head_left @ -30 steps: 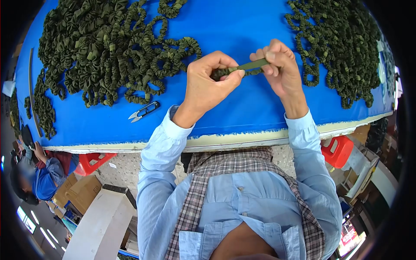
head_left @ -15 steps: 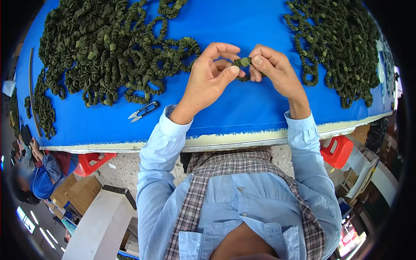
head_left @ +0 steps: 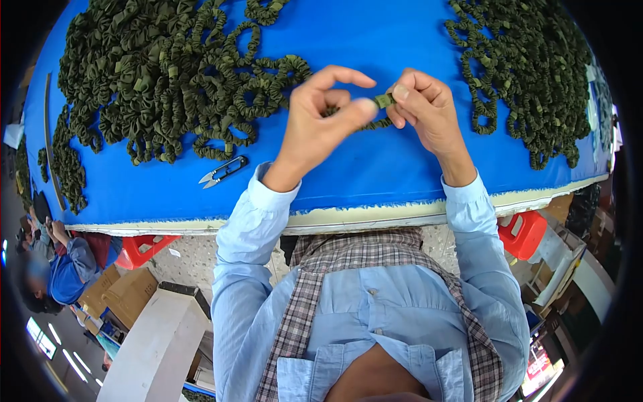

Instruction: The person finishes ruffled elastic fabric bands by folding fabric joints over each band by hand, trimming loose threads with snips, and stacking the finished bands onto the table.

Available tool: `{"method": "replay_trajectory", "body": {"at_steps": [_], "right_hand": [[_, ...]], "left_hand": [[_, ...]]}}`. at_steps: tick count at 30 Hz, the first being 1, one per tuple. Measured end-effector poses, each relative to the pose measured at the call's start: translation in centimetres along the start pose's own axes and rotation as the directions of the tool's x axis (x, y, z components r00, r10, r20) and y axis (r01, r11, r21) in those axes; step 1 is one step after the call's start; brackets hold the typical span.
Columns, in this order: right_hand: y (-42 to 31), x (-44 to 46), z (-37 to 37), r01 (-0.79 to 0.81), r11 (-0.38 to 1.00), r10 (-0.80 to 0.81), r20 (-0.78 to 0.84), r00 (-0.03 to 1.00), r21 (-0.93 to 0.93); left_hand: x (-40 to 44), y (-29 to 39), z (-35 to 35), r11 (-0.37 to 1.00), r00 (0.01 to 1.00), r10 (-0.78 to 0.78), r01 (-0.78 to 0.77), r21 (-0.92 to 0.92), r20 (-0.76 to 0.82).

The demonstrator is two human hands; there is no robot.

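Observation:
A dark green scrunchie is held above the blue-covered table, with a lighter green flat band on it. My right hand pinches it between thumb and fingers, right beside that band. On the other side, my left hand has its lower fingers curled on the scrunchie. Its index finger is raised and its thumb, smeared by motion, lies close to the band. Part of the scrunchie is hidden behind the fingers. Thread snips lie on the table, left of my left wrist.
A big heap of dark green scrunchies covers the table's left side; another heap lies at the right. The table's front edge runs before my body. Red stools stand below. A co-worker is at far left.
My left thumb has moved up toward the lighter band, and the left hand has shifted slightly left. My right hand has turned a little, still pinching the scrunchie. The view has shifted slightly.

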State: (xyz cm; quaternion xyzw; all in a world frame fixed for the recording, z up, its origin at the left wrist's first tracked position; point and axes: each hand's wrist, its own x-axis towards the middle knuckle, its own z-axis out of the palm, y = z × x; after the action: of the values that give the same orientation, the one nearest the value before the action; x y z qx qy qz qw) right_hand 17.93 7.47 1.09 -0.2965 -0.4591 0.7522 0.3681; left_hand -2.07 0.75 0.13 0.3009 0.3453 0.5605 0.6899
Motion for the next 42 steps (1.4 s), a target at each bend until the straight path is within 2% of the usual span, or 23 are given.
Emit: {"method": "replay_trajectory", "body": {"at_steps": [2,4,5,9,10,14,15,17,19,20,24,25,29,30,34,35,39,42], "right_hand": [[0.0,-0.2,0.6,-0.001,0.992,0.000,-0.007,1.000,-0.128],[0.0,-0.2,0.9,0.002,0.967,-0.005,-0.011,1.000,-0.256],[0.1,-0.1,0.9,0.002,0.967,-0.004,-0.007,1.000,-0.257],[0.8,0.3,-0.3,0.107,0.992,-0.108,0.013,0.994,0.060],[0.9,0.5,-0.6,0.109,0.992,-0.110,0.015,0.994,0.057],[1.0,1.1,-1.6,0.159,0.948,-0.165,-0.003,0.986,0.277],[0.8,1.1,-1.7,0.162,0.948,-0.167,-0.003,0.986,0.275],[0.3,0.7,-1.4,0.052,0.997,-0.057,0.081,0.995,0.059],[-0.2,0.4,-1.1,-0.050,0.985,0.073,0.137,0.988,-0.165],[-0.4,0.3,-0.8,-0.051,0.985,0.074,0.137,0.988,-0.164],[-1.2,-0.1,0.4,-0.137,0.909,0.223,0.182,0.958,-0.393],[-1.1,-0.1,0.4,-0.135,0.909,0.221,0.182,0.958,-0.394],[-0.1,0.2,-0.1,0.051,0.974,-0.027,0.113,0.993,-0.219],[-0.2,0.3,0.0,0.051,0.974,-0.027,0.114,0.993,-0.220],[-0.6,-0.4,0.8,-0.031,0.970,0.058,0.105,0.993,-0.240],[-0.5,-0.4,0.5,-0.034,0.971,0.060,0.101,0.993,-0.238],[-0.3,0.1,-1.0,0.074,0.997,-0.075,0.055,0.996,0.019],[-0.1,0.4,-1.0,0.076,0.997,-0.077,0.053,0.996,0.021]], "left_hand": [[0.1,-1.0,0.8,0.929,0.987,0.161,-0.144,0.342,-0.020],[0.0,-1.7,1.4,0.723,0.949,0.315,-0.252,0.643,0.017],[-0.1,-1.5,1.4,0.723,0.948,0.318,-0.252,0.643,0.015],[-0.5,0.1,2.2,0.798,0.956,0.282,-0.187,0.573,-0.080],[-0.4,0.1,2.1,0.797,0.955,0.286,-0.191,0.573,-0.079],[-0.2,0.1,1.4,0.830,0.961,0.268,-0.196,0.522,-0.065],[-0.2,0.1,1.3,0.829,0.961,0.270,-0.199,0.522,-0.062],[-0.1,0.2,1.1,0.836,0.963,0.265,-0.203,0.510,-0.050],[-0.2,0.1,0.9,0.843,0.965,0.258,-0.204,0.498,-0.041],[-0.3,0.0,0.9,0.843,0.965,0.258,-0.203,0.499,-0.042],[-0.2,-0.6,1.3,0.899,0.982,0.182,-0.189,0.394,0.057],[-0.1,-0.7,1.3,0.899,0.981,0.183,-0.191,0.395,0.059],[0.7,-1.5,1.0,0.911,0.957,0.284,-0.286,0.296,0.050],[0.7,-1.5,1.2,0.911,0.957,0.285,-0.286,0.296,0.049],[0.5,-1.1,2.0,0.984,0.989,0.135,-0.126,-0.123,0.065],[0.5,-1.2,1.7,0.985,0.989,0.130,-0.121,-0.124,0.065],[0.8,-1.1,-0.9,0.887,0.982,0.170,-0.114,-0.448,0.086],[0.9,-0.8,-0.7,0.923,0.989,0.139,-0.109,-0.370,0.056]]}}
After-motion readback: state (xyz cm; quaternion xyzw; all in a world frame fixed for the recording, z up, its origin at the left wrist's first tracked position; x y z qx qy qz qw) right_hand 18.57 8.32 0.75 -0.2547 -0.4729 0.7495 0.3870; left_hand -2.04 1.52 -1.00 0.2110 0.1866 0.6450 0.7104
